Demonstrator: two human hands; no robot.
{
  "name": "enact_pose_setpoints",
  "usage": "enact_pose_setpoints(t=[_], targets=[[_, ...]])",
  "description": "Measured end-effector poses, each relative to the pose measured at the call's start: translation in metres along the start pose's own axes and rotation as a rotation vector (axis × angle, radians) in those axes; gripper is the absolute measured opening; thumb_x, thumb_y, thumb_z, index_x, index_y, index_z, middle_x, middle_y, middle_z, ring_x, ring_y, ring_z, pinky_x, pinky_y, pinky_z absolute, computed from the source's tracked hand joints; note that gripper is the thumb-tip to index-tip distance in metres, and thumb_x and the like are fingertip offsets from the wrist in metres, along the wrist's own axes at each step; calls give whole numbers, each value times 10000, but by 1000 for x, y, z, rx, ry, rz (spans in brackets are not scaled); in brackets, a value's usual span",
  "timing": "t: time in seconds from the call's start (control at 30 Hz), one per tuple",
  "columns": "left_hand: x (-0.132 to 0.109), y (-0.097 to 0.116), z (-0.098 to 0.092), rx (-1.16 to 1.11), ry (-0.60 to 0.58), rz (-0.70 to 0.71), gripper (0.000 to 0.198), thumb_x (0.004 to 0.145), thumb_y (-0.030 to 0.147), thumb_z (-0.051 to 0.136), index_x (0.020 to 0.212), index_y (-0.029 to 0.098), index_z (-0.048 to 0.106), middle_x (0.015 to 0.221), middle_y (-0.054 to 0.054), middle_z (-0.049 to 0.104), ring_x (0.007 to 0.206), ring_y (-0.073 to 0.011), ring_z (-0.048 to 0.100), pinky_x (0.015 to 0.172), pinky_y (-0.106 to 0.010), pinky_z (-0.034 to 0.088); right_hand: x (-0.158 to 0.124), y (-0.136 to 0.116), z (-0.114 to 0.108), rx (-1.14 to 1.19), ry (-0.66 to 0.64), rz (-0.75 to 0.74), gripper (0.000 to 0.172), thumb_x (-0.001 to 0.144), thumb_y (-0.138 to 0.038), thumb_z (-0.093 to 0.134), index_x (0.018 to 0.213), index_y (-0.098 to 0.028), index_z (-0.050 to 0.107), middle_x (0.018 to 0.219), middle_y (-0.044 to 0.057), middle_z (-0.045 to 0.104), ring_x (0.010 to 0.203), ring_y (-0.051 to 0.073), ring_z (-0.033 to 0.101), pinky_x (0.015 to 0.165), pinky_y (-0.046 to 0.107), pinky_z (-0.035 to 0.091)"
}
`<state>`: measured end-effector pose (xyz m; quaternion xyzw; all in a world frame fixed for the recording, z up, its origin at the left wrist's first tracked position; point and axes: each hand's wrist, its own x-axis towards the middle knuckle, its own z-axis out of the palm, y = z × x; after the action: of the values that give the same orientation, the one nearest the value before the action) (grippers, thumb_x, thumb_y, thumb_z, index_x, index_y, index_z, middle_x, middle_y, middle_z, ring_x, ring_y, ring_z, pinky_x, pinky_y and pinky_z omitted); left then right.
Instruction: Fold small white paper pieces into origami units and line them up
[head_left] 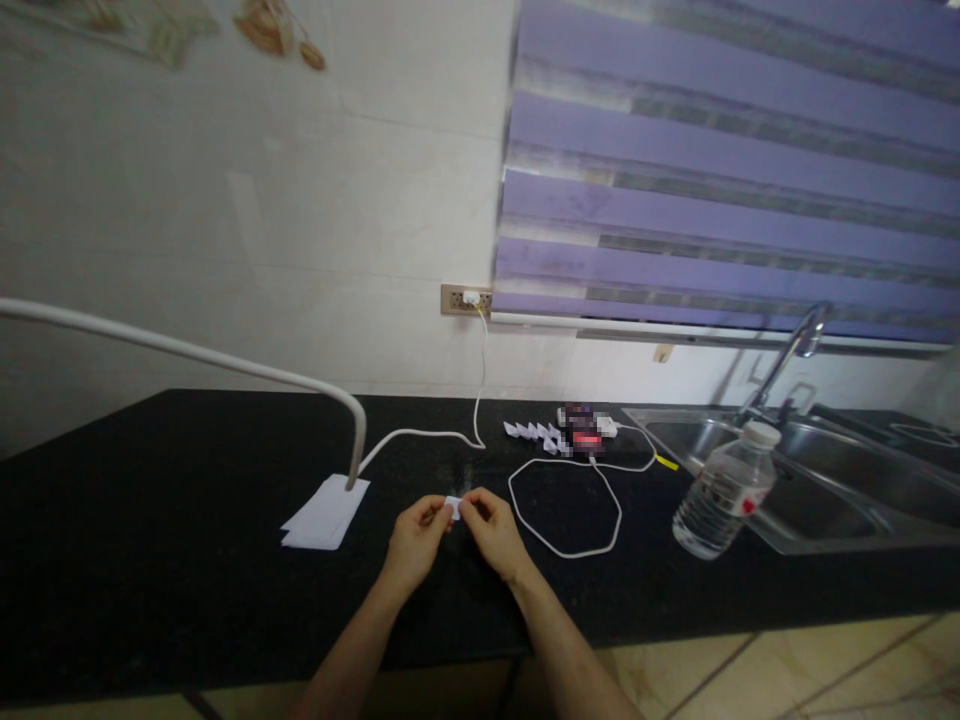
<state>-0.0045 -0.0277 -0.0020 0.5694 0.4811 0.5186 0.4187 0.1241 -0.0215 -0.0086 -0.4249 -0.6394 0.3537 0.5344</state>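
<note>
A small folded piece of white paper [454,507] is pinched between my two hands, just above the black counter. My left hand [417,537] grips its left side with thumb and fingers. From the right, my right hand [491,530] holds the other edge in the same kind of pinch. Left of my hands lies a loose stack of white paper sheets [324,515]. Several small folded white paper pieces [532,432] sit in rows farther back, to the right. The fingers partly hide the paper's exact shape.
A white cable [566,553] loops on the black counter [187,580], beside a blurred-out phone [587,430]. A clear water bottle [724,495] stands near the steel sink [795,540] and faucet [787,355]. A thick white cable [187,350] arches over the left side. A charger [471,298] is plugged into the wall.
</note>
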Motion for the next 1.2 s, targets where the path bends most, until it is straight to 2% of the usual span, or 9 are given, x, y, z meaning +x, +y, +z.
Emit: enact_pose_setpoints(t=[0.17,0.33,0.47,0.57,0.77,0.93,1.0,1.13,1.2], targets=[[0,-2,-2,138,-28,90,211,682,350,517,668,158,605,573,14,580,556,-127,537,553,-224,419,-3,-2,-1,-49,-54,-5,169,754,-250,447,636,-160,527,572,-37,454,542,93,405,517,198,327],[0,0,-1,156,-28,59,226,667,354,524,670,156,633,560,5,598,536,-133,540,532,-227,418,-2,1,1,-87,21,-31,154,725,-213,464,581,-162,486,543,-51,399,523,83,360,500,189,301],[1,0,0,76,12,1,267,663,366,532,764,150,650,618,-14,646,585,-150,591,583,-247,458,0,5,0,-31,-2,-5,149,750,-252,465,651,-158,523,570,-44,435,532,86,387,516,194,323],[3,-3,0,1,14,-21,285,649,347,554,827,143,640,712,-35,674,639,-158,619,646,-270,483,1,6,-1,-4,42,15,157,755,-267,473,667,-155,538,584,-36,464,542,91,414,527,199,337],[4,-7,1,19,35,-24,242,647,322,564,789,139,632,678,-29,666,625,-158,617,628,-267,493,2,7,0,9,25,9,164,762,-282,479,748,-159,586,674,-3,561,616,115,493,585,215,385],[3,-8,0,34,49,-23,259,649,343,560,801,146,629,701,-34,665,634,-163,616,617,-264,490,2,8,-1,-32,46,-56,156,769,-260,483,730,-167,602,707,8,564,666,123,507,623,224,397],[3,-9,0,75,67,19,243,659,350,550,777,155,634,694,-33,658,646,-165,610,617,-261,482,2,7,-1,-57,45,-87,160,773,-257,482,725,-172,609,717,9,560,675,123,506,632,226,395],[2,-10,-1,212,95,197,203,686,347,528,706,184,647,679,-23,631,670,-157,581,634,-244,453,1,1,-1,-128,31,-139,170,780,-228,462,686,-170,592,702,9,552,667,121,498,637,230,389],[2,-10,-1,234,98,222,197,694,338,519,702,186,644,675,-20,623,666,-154,573,631,-241,446,0,-1,0,-171,38,-162,171,780,-211,456,671,-169,581,697,10,546,662,120,492,636,230,385]])
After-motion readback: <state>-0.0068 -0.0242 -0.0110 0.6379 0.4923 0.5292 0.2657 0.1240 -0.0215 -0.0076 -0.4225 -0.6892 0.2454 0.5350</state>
